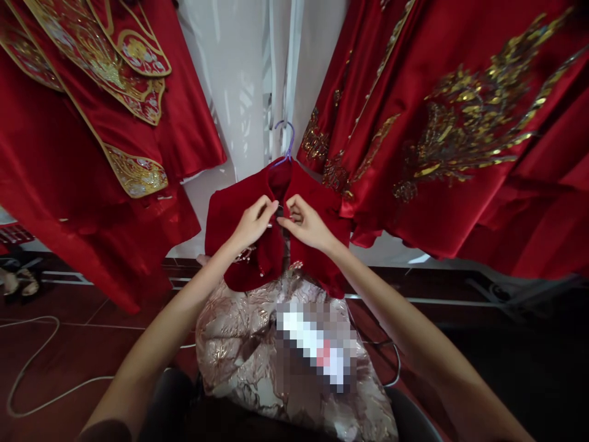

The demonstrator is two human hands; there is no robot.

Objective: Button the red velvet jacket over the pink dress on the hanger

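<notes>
A short dark-red velvet jacket (239, 205) hangs by its collar from a purple hanger (291, 138), its front parted in the middle. My left hand (255, 222) pinches the front edge just below the collar. Facing it across the gap, my right hand (304, 226) has its fingers curled and its thumb at the opposite front edge. A thin pale detail shows between the fingertips, too small to make out. Beaded trim (246, 253) lies on the jacket's lower front, partly behind my left forearm.
Shiny pink-beige patterned fabric (234, 344) spreads below the jacket, with a blurred-out patch (317, 347) over it. Red embroidered garments hang at left (133, 104) and right (460, 135). A pale cable (34, 356) and shoes (21, 285) are on the floor at left.
</notes>
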